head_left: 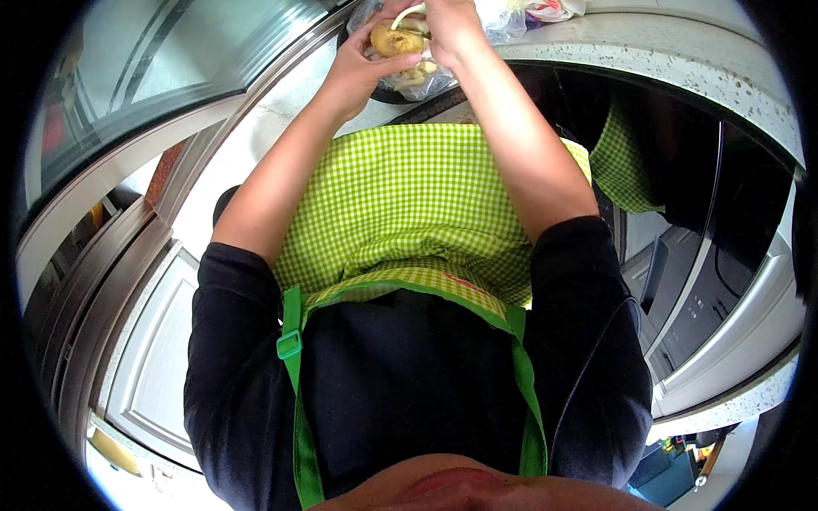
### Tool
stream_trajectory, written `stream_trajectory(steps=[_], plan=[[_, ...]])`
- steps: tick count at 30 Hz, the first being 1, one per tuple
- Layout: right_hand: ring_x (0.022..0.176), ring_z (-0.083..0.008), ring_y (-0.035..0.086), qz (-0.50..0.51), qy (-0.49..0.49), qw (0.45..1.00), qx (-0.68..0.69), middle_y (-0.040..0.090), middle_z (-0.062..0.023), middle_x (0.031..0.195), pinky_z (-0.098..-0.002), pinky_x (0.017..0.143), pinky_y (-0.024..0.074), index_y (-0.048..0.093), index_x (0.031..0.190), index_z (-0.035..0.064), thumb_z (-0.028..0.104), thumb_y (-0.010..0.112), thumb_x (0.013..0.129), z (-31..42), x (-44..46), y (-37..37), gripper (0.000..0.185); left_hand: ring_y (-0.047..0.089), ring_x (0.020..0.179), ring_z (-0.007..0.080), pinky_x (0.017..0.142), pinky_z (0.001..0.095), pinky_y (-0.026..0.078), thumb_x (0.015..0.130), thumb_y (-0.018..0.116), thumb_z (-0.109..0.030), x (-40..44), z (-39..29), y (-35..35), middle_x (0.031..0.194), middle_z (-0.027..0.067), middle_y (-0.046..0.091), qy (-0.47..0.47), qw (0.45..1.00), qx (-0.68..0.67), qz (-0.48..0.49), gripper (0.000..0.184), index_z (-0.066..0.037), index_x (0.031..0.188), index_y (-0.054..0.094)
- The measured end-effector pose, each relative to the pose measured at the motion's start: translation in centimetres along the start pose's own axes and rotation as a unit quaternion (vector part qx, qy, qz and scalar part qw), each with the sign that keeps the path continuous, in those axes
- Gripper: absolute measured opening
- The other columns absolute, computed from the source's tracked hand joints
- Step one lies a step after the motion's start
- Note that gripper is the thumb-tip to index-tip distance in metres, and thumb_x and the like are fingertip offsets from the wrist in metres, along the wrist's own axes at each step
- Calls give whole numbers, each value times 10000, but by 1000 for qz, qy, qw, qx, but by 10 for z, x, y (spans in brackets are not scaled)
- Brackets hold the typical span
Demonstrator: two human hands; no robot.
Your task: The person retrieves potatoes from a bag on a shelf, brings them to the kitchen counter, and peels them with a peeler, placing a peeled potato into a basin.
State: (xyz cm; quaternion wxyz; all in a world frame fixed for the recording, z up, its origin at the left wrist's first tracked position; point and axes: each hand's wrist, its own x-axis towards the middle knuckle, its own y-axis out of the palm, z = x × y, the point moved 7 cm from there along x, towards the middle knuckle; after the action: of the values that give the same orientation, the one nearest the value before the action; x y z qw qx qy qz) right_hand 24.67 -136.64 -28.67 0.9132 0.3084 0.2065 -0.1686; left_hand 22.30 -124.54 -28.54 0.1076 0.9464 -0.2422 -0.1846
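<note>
At the top of the head view, my left hand [362, 60] is closed round a yellow-brown potato [394, 39], its thumb along the near side. My right hand [454, 32] is closed on a white, curved peeler [411, 12] that lies against the potato's upper right side. Most of the peeler's handle is hidden in the fingers. Right below both hands is a dark-rimmed bin [388, 95] lined with a clear plastic bag [440, 83]. Pale yellowish peelings [411, 78] lie in the bag.
A speckled stone counter [665, 49] curves along the right, with plastic bags [545, 10] on it at the top. Below it are dark glossy cabinet fronts [682, 128]. A glass sliding door [187, 60] stands at left. My green checked apron [409, 187] hangs below my forearms.
</note>
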Motion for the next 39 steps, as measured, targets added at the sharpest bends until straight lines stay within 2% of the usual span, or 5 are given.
stream_trajectory(steps=[9, 17, 22, 28, 39], plan=[[560, -161, 594, 95, -17, 985, -141, 621, -84, 643, -279, 532, 484, 613, 728, 2, 311, 632, 886, 15, -11, 17, 348, 580, 917, 128, 875, 269, 455, 787, 746, -159, 2, 17, -12, 1054, 64, 602, -83, 996, 0, -13, 488, 36, 1186, 543], [579, -140, 605, 15, -102, 966, -238, 649, -89, 664, -268, 550, 484, 650, 696, -1, 362, 670, 847, 14, -13, 10, 394, 581, 959, 122, 864, 251, 454, 762, 766, -146, -4, -9, 3, 1063, 65, 625, 39, 995, 90, 4, 529, 47, 1196, 534], [561, -187, 590, -27, -72, 997, 15, 603, -97, 654, -309, 484, 480, 577, 749, 2, 288, 570, 932, 2, -6, 5, 340, 580, 988, 132, 860, 260, 471, 761, 772, -148, -3, -10, 2, 1095, 88, 612, 16, 994, 109, -3, 582, 58, 1234, 504], [556, -206, 586, -135, 39, 990, 18, 605, -102, 667, -326, 487, 492, 572, 762, 9, 350, 560, 929, 9, -5, -18, 380, 599, 975, 145, 850, 263, 489, 761, 775, -170, -8, -3, 10, 1104, 110, 610, 44, 988, 144, -15, 667, 65, 1289, 442], [586, -142, 601, 99, -86, 967, -217, 648, -98, 684, -279, 556, 494, 620, 719, 5, 325, 642, 874, 6, -9, 19, 356, 616, 922, 142, 851, 268, 491, 750, 758, -144, 0, 11, -6, 1052, 89, 622, -36, 986, 160, -10, 642, 54, 1276, 448]])
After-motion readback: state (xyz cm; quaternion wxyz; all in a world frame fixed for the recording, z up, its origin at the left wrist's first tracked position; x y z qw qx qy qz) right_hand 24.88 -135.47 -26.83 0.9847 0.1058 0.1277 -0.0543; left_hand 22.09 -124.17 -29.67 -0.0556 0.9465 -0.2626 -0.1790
